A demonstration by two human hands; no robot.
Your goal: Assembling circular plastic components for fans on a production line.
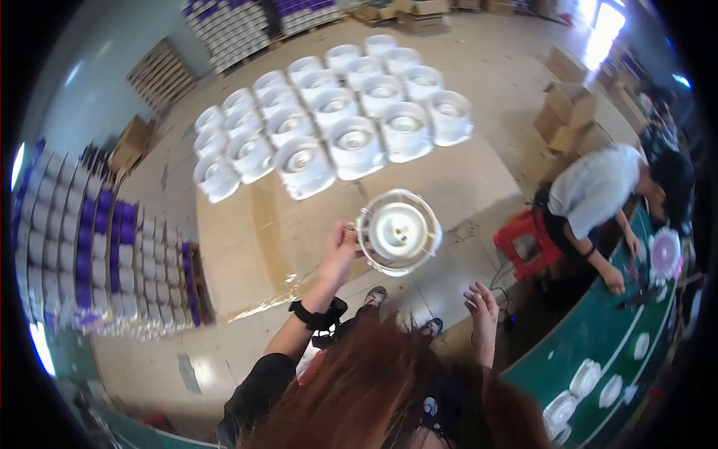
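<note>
A round white plastic housing [399, 232] with an open ring-shaped rim and small prongs at its centre is held up over the cardboard's near edge. My left hand [341, 251] grips its left side, fingers closed around the rim and partly hidden behind it. Off to the right, my right hand [481, 301] is raised with its fingers apart, touching nothing. Beyond the held piece, several similar white housings [354, 142] stand in rows on a large cardboard sheet [232, 247].
Stacks of white and purple pieces [97, 254] rise at left. At right a person [598, 194] works beside a red stool [527, 243], at a green conveyor table [568, 344] bearing white parts [585, 378]. Cardboard boxes [565, 112] lie behind; a wooden pallet [161, 73] leans against the wall.
</note>
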